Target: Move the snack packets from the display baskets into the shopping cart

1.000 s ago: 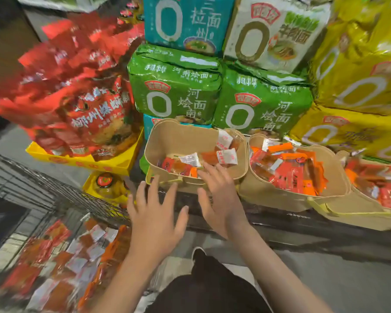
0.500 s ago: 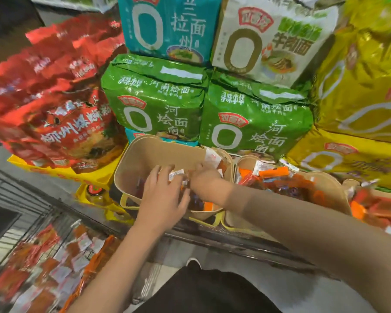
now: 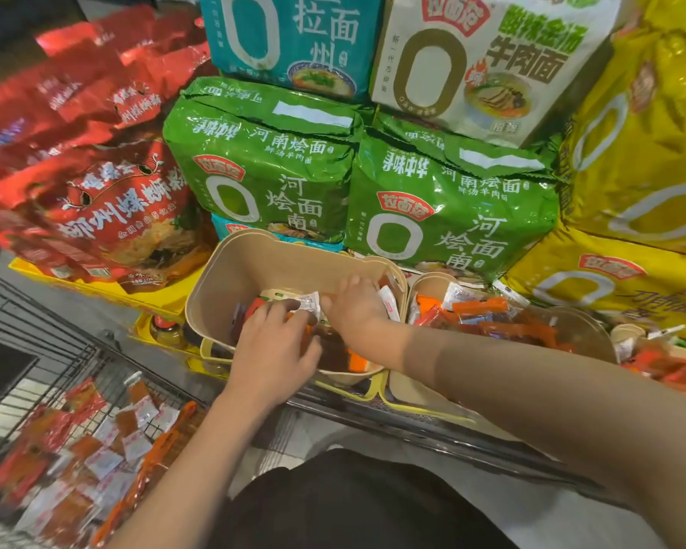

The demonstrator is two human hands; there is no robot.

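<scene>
Head view looks down on both my hands inside the tan display basket. My left hand has its fingers curled down onto the snack packets at the bottom, pinching a white packet. My right hand reaches in beside it, knuckles up; whether its fingers grip anything I cannot tell. More packets fill the second basket to the right. Others already lie in the shopping cart at lower left. Green noodle bags stand behind.
</scene>
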